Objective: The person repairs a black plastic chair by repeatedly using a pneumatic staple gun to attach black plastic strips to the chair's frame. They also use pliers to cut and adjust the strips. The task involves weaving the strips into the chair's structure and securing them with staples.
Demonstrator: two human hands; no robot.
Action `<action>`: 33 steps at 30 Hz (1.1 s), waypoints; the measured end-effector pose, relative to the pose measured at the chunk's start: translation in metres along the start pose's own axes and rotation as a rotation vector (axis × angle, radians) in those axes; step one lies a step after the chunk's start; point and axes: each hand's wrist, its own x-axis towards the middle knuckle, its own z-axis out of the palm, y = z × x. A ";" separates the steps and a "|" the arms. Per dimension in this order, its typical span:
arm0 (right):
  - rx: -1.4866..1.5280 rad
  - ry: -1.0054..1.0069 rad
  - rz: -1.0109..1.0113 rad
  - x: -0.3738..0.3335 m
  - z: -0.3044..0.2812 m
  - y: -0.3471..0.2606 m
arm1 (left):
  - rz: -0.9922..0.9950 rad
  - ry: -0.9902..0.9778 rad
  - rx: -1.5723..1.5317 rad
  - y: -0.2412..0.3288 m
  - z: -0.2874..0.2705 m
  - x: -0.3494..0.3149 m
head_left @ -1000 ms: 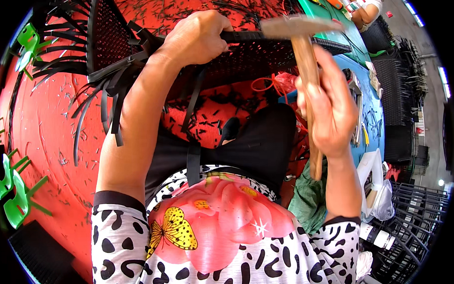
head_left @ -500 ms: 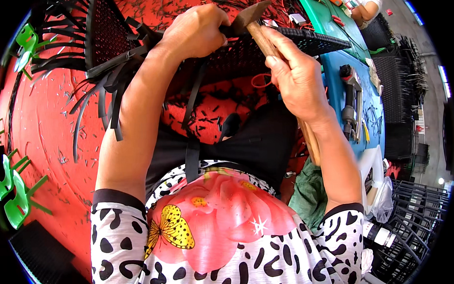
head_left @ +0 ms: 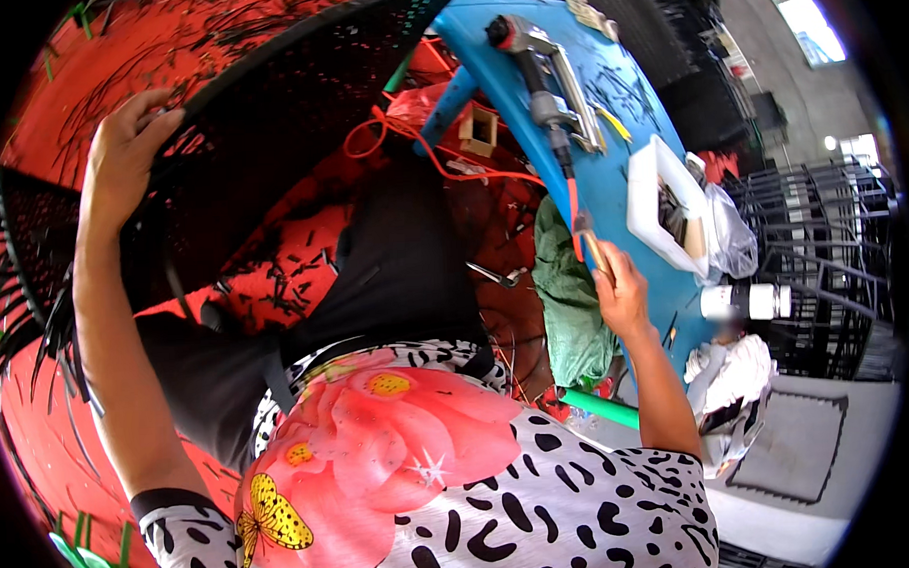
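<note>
A large black woven panel [head_left: 268,100] with a rolled edge lies across my lap and reaches toward the far left. My left hand [head_left: 130,160] is closed at its edge, thumb and fingers pinching the rim. Loose black strips hang off the lower part of the weave near my left forearm. My right hand [head_left: 623,296] is closed round the wooden handle of a hammer [head_left: 591,241], beside the blue table's near edge. The hammer's head is seen nearly end-on and is hard to make out.
On the blue table [head_left: 611,168] lie an air-powered tool [head_left: 543,86] with a red hose and a white tray [head_left: 660,212]. A white bottle [head_left: 745,302] stands right of it. Green cloth [head_left: 570,300] hangs beside the table. Black scraps litter the red floor [head_left: 293,260].
My right hand has carried the hammer away from the panel's edge, right and down to the blue table. My left hand has shifted left along with the panel. The view has turned right.
</note>
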 end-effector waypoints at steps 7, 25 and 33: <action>-0.471 0.015 0.137 -0.041 -0.023 0.078 | -0.085 0.108 0.023 -0.002 0.000 0.002; -0.389 -0.280 0.573 0.250 0.037 0.201 | -0.121 0.151 -0.283 0.004 -0.013 -0.015; 0.007 0.296 0.095 0.272 -0.005 0.181 | -0.019 0.163 -0.327 0.012 -0.008 -0.010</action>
